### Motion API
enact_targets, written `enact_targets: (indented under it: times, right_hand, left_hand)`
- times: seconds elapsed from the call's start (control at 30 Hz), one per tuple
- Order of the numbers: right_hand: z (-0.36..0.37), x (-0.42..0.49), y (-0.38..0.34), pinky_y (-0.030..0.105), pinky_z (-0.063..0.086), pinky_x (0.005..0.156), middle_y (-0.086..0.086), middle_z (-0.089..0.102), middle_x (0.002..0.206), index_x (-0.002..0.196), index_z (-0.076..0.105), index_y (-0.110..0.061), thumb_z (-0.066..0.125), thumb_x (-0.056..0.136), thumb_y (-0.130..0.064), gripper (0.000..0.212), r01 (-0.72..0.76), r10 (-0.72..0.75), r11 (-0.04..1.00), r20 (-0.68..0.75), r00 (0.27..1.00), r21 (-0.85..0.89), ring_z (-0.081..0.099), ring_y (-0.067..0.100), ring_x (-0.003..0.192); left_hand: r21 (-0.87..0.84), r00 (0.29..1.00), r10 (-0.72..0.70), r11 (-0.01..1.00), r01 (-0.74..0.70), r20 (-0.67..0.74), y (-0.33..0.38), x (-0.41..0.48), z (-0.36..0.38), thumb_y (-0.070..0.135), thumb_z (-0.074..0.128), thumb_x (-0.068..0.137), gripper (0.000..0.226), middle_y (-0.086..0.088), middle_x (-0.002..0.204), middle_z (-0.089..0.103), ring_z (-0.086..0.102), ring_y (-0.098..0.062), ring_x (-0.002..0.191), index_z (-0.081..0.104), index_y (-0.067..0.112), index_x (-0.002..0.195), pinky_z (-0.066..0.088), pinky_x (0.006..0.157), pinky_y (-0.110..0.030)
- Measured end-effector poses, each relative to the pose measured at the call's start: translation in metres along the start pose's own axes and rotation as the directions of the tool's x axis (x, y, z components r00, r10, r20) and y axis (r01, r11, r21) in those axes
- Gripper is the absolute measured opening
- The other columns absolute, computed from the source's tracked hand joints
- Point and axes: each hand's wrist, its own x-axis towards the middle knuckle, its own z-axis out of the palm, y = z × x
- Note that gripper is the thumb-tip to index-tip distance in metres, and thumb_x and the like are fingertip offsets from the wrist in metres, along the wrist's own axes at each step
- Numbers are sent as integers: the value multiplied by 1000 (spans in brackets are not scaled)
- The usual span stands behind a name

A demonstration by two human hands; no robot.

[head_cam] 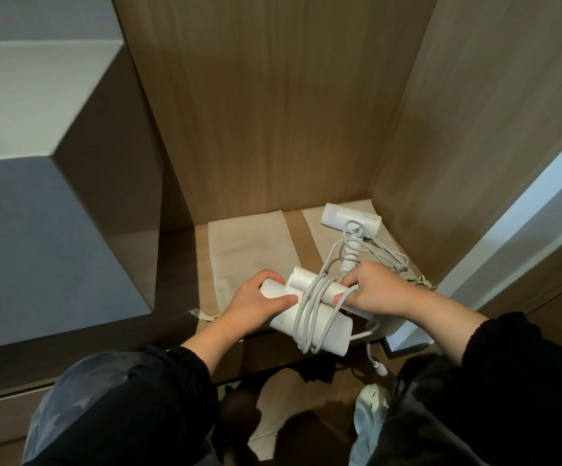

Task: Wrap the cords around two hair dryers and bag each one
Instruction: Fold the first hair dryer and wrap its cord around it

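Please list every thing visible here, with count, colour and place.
shelf: one, brown wood
left bag: one, beige, flat on the shelf
right bag: one, beige, flat, back right
far hair dryer: one, white, lying on the right bag
loose cord: one, light grey, beside the far hair dryer
near hair dryer: one, white, held over the shelf edge
wrapped cord: one, light grey, around the near hair dryer
plug: one, white, hanging below the shelf edge
left hand: grips the near hair dryer's body
right hand: holds its handle and cord

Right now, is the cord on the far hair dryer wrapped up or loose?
Loose. The cord of the far hair dryer sprawls in open loops beside its handle, not wound round it.
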Motion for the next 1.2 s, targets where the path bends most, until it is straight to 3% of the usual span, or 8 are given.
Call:
enact_targets:
  times: [0.2, 0.33, 0.43, 0.6, 0.7, 0.87, 0.97, 1.2]
  right_hand:
    - [-12, 6, -9, 23, 42, 60, -9, 59, 74, 75, 68, -19, 72, 77, -30, 12, 63, -71, 989, -63, 995, -132, 55, 13, 75]
    - [-25, 7, -24, 26, 42, 52, -1, 54, 62, 57, 58, -18, 77, 74, -27, 27, 71, -64, 997, 222, 973, -23, 49, 12, 58]
    - [-38, 2, -34, 14, 36, 44, -11, 55, 57, 75, 71, -13, 71, 83, -24, 15, 58, -84, 994, 328, 941, 87, 45, 4, 50]
    - [-25, 11, -39, 19, 47, 63, -7, 71, 77, 83, 77, -16, 70, 85, -19, 8, 114, -129, 985, 115, 985, 132, 58, 3, 68]
    - [-24, 16, -36, 20, 41, 50, 11, 67, 72, 75, 75, -7, 78, 76, -28, 22, 77, -85, 987, 52, 995, 144, 51, 8, 53]
    - [-27, 18, -22, 24, 41, 47, -3, 55, 54, 68, 68, -9, 79, 74, -25, 21, 19, -58, 965, 140, 989, 261, 47, 13, 49]
    - [-28, 19, -6, 24, 44, 52, 2, 58, 65, 85, 68, -8, 70, 83, -8, 3, -26, -125, 837, 238, 963, 546, 47, 12, 52]
    - [-29, 14, 25, 25, 57, 63, 7, 69, 80, 81, 74, -9, 94, 47, -25, 43, -152, -231, 441, 276, 933, 885, 66, 14, 69]
  left_hand:
    - [17, 999, -7, 1000, 8, -49, 1, 3, 0, 28, 76, 78, 27, 4, 97, 57, 55, -9, 83, 57, 25, 98, 51, 60, -19]
    - [7, 999, -21, 1000, 21, -49, 1, 4, -6, 28, 75, 78, 29, 2, 100, 57, 56, -10, 84, 58, 22, 100, 50, 57, -19]
    - [28, 998, -44, 999, 45, -44, -2, 5, -10, 30, 76, 78, 29, 2, 100, 57, 57, -13, 88, 57, 24, 100, 56, 66, -26]
    - [9, 997, -79, 997, 79, -25, -4, 4, -7, 30, 74, 79, 25, 2, 100, 57, 58, -14, 88, 56, 27, 97, 56, 67, -30]
    - [-15, 996, -74, 997, 75, 42, -1, 2, -6, 29, 75, 79, 22, -1, 103, 58, 60, -19, 91, 58, 28, 94, 57, 71, -34]
    - [-79, 979, -74, 993, 90, 188, 4, -1, -7, 26, 74, 81, 21, -4, 106, 58, 60, -20, 91, 60, 27, 96, 56, 69, -32]
    - [-146, 969, -85, 982, 122, 233, 6, -3, -8, 39, 76, 65, 39, -11, 111, 60, 61, -27, 97, 62, 25, 98, 56, 78, -40]
    - [-345, 958, -118, 916, 207, 261, 9, -5, -5, 47, 75, 51, 55, -12, 100, 64, 63, -28, 89, 64, 22, 99, 53, 77, -42]
